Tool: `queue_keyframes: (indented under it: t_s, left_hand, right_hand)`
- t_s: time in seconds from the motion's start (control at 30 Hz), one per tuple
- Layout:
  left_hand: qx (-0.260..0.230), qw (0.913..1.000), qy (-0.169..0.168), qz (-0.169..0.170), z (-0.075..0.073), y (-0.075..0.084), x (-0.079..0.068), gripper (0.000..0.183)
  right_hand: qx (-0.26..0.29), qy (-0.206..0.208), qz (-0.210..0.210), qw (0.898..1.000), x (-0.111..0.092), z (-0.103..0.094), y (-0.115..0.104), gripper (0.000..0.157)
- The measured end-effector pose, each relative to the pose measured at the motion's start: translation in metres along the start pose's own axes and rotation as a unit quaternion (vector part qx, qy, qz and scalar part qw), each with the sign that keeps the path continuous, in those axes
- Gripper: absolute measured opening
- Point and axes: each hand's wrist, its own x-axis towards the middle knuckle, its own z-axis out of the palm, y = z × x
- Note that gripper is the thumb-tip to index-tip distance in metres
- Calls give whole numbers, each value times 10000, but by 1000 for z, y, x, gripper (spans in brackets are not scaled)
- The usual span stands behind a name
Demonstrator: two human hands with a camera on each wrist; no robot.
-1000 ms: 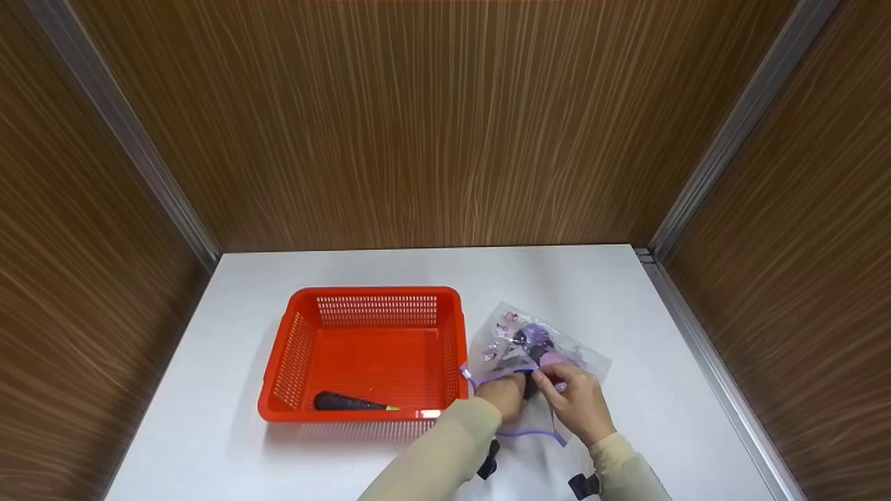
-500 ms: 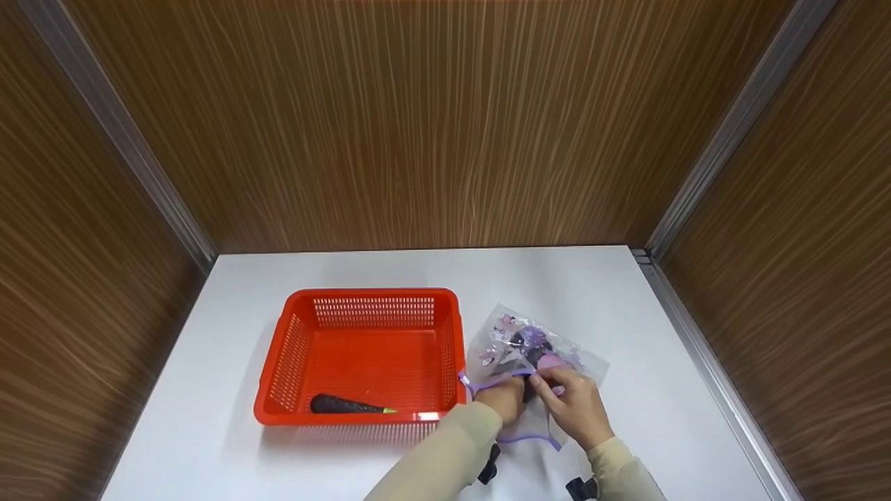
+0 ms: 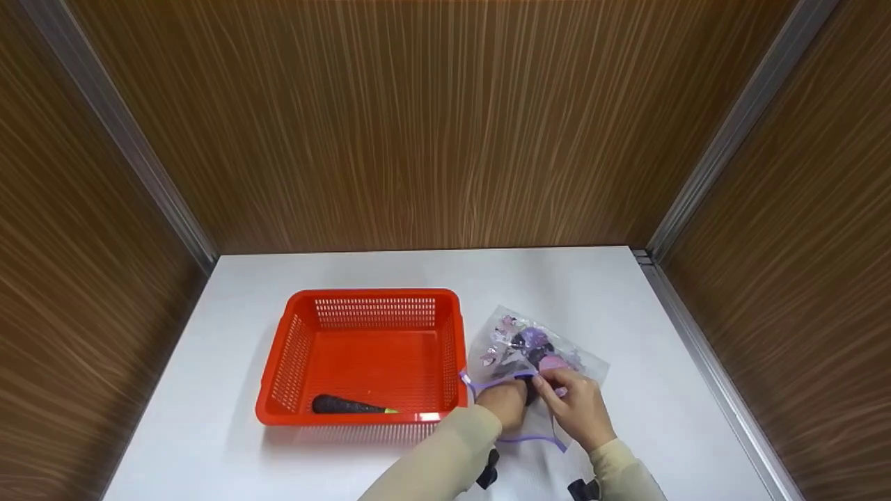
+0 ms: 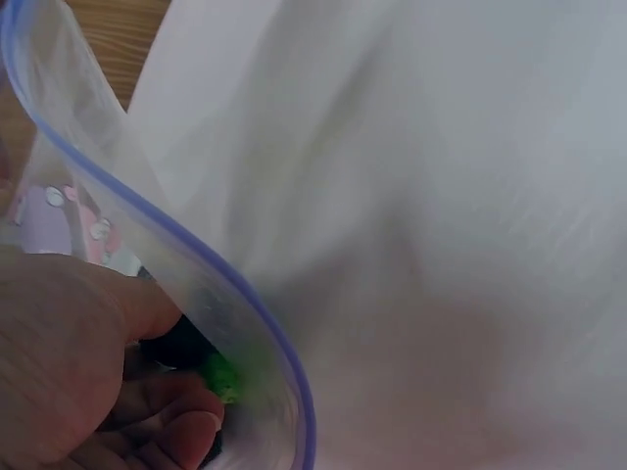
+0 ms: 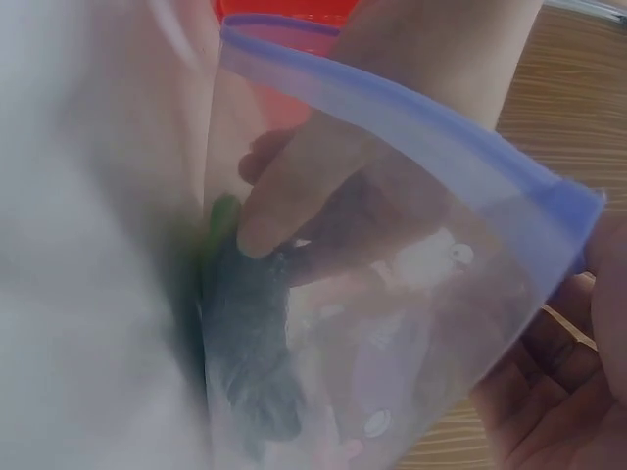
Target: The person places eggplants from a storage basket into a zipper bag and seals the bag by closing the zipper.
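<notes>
A clear plastic zip bag point(image 3: 588, 358) with a purple closure strip and pink and purple printing lies to the right of the red basket. Its mouth gapes toward the near side. Inside it is my left hand point(image 3: 505, 403), whose thumb and fingers curl round a dark, elongated thing with a green end point(image 5: 250, 323). The bag's wall partly veils that thing in both wrist views. With thumb and fingers, my right hand point(image 3: 578, 407) pinches the bag's edge by the purple strip point(image 5: 392, 103) and keeps that side lifted.
The red perforated basket point(image 3: 456, 306) stands left of the bag, close against its corner. On the basket's floor near the front wall lies a dark tapered thing point(image 3: 344, 404) with a lime-green tip. Wood-grain panels point(image 3: 431, 125) enclose the white table point(image 3: 278, 268) at back and sides.
Both hands stay almost where they were, the left still inside the bag and the right still at its edge. The head view shifts very slightly.
</notes>
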Motion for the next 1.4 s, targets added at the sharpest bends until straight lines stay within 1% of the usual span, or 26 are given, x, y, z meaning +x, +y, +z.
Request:
queue_keyframes:
  t_s: [0.07,0.2,0.27,0.47,0.6,0.7,0.87,1.03,1.23,1.4]
  left_hand:
    - [79,9997,21,236,-4,1,-3,4]
    - [171,9977,-8,651,-13,3,-10,14]
    - [206,9969,-78,750,-17,3,-13,20]
    - [283,9951,-333,886,-31,7,-23,21]
    - [473,9905,-444,1214,-43,12,-30,22]
    - [548,9875,-382,1426,-51,14,-35,23]
    - [629,9823,-169,1757,-63,15,-43,21]
    - [653,9747,57,2137,-76,14,-50,21]
    - [386,9737,216,2233,-94,8,-59,24]
    - [232,9739,414,2218,-108,-2,-66,25]
  right_hand:
    - [-48,43,2,10000,0,-1,0,4]
    - [-105,84,59,9999,-1,-2,1,4]
    - [-117,80,87,9999,-2,-2,1,6]
    - [-78,60,171,9998,-3,-3,2,6]
    - [-88,46,256,9996,-4,-5,4,9]
    - [-123,27,313,9994,-5,-6,4,7]
    - [-175,55,335,9993,-5,-7,3,6]
    - [-92,64,329,9994,-5,-6,3,6]
    - [-23,67,250,9997,-3,-5,2,8]
    - [-27,46,229,9997,-3,-4,2,8]
